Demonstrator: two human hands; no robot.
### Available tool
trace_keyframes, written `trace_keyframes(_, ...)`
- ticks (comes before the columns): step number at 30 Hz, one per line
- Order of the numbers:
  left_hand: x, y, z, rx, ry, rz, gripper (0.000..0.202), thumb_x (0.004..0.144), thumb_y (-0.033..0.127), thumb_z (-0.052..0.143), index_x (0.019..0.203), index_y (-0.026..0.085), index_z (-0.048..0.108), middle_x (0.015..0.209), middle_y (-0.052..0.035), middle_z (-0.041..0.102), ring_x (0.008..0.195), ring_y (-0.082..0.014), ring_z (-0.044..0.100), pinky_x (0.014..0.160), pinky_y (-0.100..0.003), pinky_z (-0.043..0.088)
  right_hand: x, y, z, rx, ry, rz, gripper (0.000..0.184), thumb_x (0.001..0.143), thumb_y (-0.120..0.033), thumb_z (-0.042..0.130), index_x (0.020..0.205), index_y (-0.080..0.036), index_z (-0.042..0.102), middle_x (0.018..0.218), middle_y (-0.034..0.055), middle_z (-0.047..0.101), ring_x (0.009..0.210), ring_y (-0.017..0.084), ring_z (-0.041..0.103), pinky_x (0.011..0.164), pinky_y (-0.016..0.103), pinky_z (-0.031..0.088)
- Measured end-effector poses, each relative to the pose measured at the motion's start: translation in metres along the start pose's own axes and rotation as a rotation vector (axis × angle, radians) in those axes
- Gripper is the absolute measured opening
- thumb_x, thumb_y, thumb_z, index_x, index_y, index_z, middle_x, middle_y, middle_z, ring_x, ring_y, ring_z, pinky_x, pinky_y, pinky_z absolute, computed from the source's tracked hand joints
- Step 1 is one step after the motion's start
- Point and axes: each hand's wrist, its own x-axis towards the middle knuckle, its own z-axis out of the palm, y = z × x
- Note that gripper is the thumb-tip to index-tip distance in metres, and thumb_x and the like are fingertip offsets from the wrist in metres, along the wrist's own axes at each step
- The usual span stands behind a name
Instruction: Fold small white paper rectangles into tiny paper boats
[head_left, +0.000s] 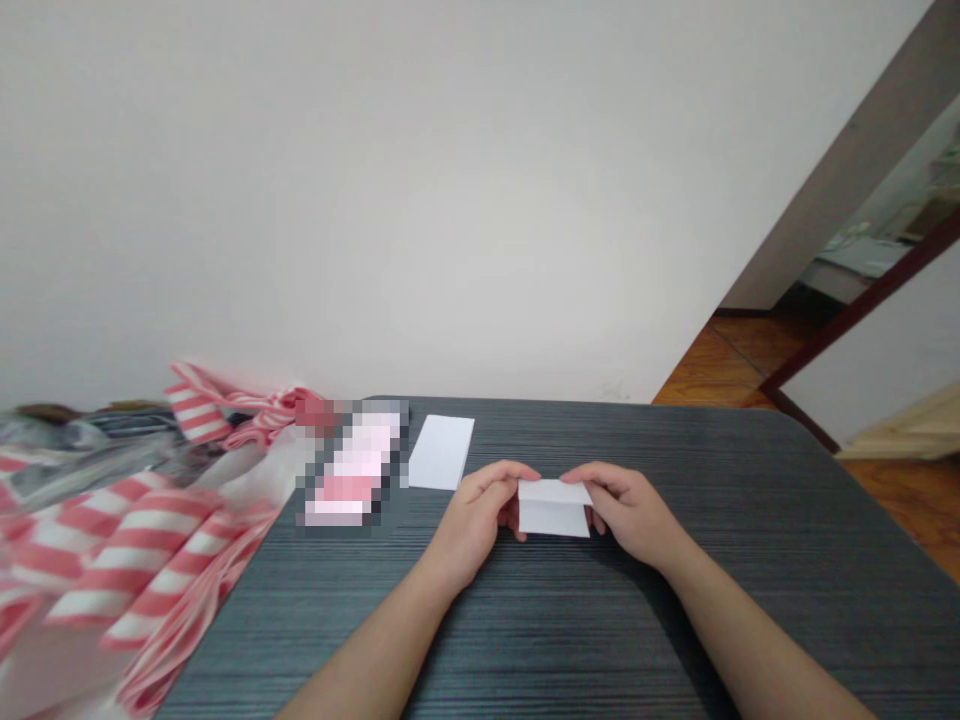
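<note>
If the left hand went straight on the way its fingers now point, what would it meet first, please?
The left hand would first meet the folded white paper in its grasp; beyond that, probably the right hand, though depth is unclear.

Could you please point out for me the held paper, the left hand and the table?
held paper (554,518): head view, its lower panel
left hand (477,515): head view, back of the hand
table (559,630): head view, bare top between the forearms
</note>
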Motion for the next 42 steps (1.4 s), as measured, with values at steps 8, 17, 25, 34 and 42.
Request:
trace_keyframes(8,-0.002,0.001,0.008,0.193,0.039,0.033,0.024,0.081,0.030,0.062,0.101,0.016,0.060,0.068,0.0023,0.060,0.047,-0.0095,0.053,0.045,-0.021,0.043,0.002,0.008,0.000,0.095,-0.013,0.003,0.030,0.094,-0.030,0.043,0.104,-0.016,0.067,0.057,-0.0017,0.061,0.045,0.012,0.051,0.046,0.023,0.041)
trace_keyframes(17,0.000,-0.001,0.009,0.191,0.007,0.059,0.033,0.082,0.030,0.064,0.111,0.016,0.056,0.075,0.0018,0.062,0.050,-0.0086,0.054,0.048,-0.020,0.044,0.003,0.009,0.002,-0.011,-0.018,-0.014,0.020,0.090,-0.028,0.057,0.104,-0.017,0.065,0.067,-0.0004,0.062,0.055,0.012,0.056,0.052,0.023,0.044)
trace_keyframes(25,0.001,-0.002,0.006,0.297,-0.023,0.004,0.032,0.087,0.042,0.059,0.102,0.014,0.060,0.056,0.0030,0.058,0.046,-0.0109,0.052,0.046,-0.020,0.041,0.003,0.013,0.000,-0.029,0.038,-0.031,0.020,0.091,-0.030,0.056,0.102,-0.018,0.067,0.066,-0.0002,0.063,0.055,0.013,0.057,0.050,0.023,0.042)
trace_keyframes(34,0.002,-0.007,0.003,0.350,-0.019,0.019,0.025,0.088,0.042,0.057,0.086,0.017,0.058,0.055,0.0026,0.060,0.047,-0.0108,0.053,0.049,-0.020,0.040,0.003,0.014,0.001,-0.038,0.038,-0.033,0.020,0.089,-0.030,0.057,0.102,-0.019,0.068,0.069,0.0004,0.066,0.057,0.014,0.059,0.053,0.024,0.045)
trace_keyframes(42,0.001,-0.006,0.005,0.353,-0.023,0.020,0.022,0.089,0.039,0.055,0.089,0.017,0.058,0.056,0.0034,0.059,0.048,-0.0106,0.052,0.049,-0.019,0.041,0.004,0.016,0.001,-0.019,0.030,-0.026,0.020,0.088,-0.030,0.059,0.102,-0.018,0.067,0.068,0.0001,0.065,0.057,0.014,0.059,0.053,0.024,0.045)
